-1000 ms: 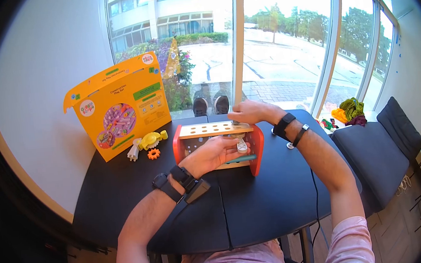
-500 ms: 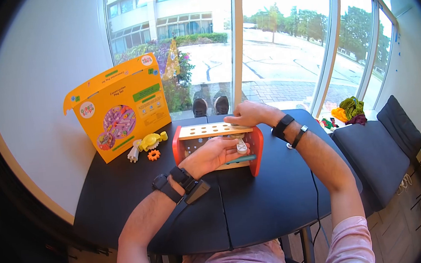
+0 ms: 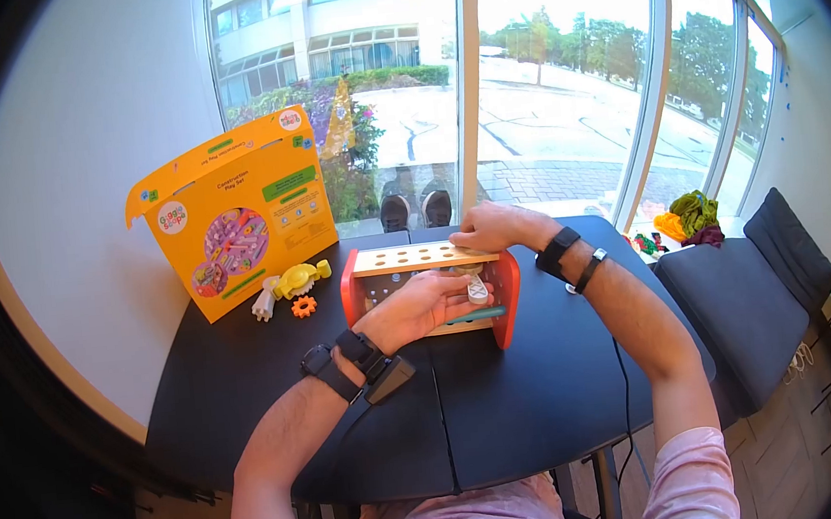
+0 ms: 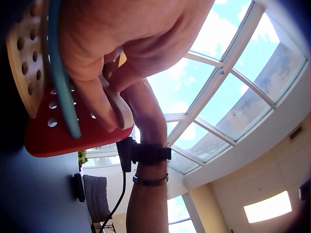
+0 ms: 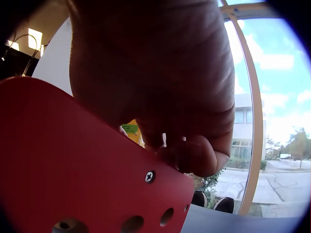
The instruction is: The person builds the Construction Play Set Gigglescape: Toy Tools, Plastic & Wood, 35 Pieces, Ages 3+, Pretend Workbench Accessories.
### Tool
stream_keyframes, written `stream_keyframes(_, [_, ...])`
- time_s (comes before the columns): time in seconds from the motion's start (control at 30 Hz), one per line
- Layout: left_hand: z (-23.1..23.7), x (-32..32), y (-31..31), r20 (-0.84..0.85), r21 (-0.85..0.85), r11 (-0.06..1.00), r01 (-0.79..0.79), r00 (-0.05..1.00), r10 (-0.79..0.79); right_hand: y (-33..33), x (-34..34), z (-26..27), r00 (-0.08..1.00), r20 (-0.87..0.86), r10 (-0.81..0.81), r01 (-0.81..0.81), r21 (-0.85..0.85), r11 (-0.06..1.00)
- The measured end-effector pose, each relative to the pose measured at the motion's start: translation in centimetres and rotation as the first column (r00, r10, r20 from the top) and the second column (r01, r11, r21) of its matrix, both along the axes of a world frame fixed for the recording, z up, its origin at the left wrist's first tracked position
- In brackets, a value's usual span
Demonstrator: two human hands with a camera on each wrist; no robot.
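A toy workbench with a perforated wooden top (image 3: 405, 256), red side panels (image 3: 506, 301) and a teal bar (image 4: 64, 92) stands on the black table. The left hand (image 3: 418, 305) reaches in at its front and pinches a pale, flat piece (image 4: 117, 104) between thumb and fingers, near the right red panel. Over the top's right end is the right hand (image 3: 504, 226), its fingers bent down onto the wood. In the right wrist view, the right hand (image 5: 165, 92) hides whatever lies beneath its fingertips, just beyond the red panel (image 5: 87, 160).
A yellow box (image 3: 234, 216) stands at the table's back left, with a yellow toy piece (image 3: 297, 279), a whitish piece (image 3: 264, 298) and an orange gear (image 3: 304, 307) before it. A dark cable (image 3: 625, 399) runs down the right side. Grey chairs (image 3: 735, 301) stand at right.
The right hand's fingers have shifted slightly over the top's right end and lowered onto it. The left hand keeps its grip on the pale piece, nearly still.
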State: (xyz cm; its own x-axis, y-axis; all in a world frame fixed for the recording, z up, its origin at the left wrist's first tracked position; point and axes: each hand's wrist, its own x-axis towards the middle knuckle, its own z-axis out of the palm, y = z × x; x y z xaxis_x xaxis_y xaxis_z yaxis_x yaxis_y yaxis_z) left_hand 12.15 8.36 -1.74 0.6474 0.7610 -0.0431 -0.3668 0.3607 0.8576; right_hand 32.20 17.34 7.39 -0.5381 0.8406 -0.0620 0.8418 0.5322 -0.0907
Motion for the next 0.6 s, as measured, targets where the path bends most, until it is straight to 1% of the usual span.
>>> stream_keyframes(0.1, [-0.1,-0.1,0.1,0.007,0.006,1.0,0.009,1.0,-0.009,-0.7,-0.1,0.2,1.0,-0.02,-0.019,0.02,0.062,0.998])
stream_keyframes(0.2, [0.0,0.0,-0.1,0.012,0.0,1.0,0.002,1.0,-0.002,0.6,0.3,-0.7,0.998,-0.029,0.06,-0.057,0.074,0.996])
stream_keyframes(0.3, [0.0,0.0,-0.1,0.004,-0.017,1.0,-0.006,1.0,0.006,-0.3,-0.2,0.3,0.999,0.028,-0.029,0.029,-0.013,0.999])
stream_keyframes(0.4, [-0.2,0.1,0.2,0.014,-0.017,1.0,-0.007,1.0,0.007,0.0,0.0,-0.4,0.999,-0.04,-0.014,0.016,0.065,0.998])
stream_keyframes(0.5, [-0.3,0.1,0.2,0.014,-0.007,1.0,-0.011,1.0,0.011,0.9,0.3,-0.9,0.998,-0.02,0.055,-0.055,0.036,0.998])
stream_keyframes(0.6, [-0.3,0.0,0.3,0.012,-0.005,1.0,-0.001,1.0,0.001,-1.4,-0.4,0.9,0.997,0.034,-0.062,0.063,-0.011,0.998])
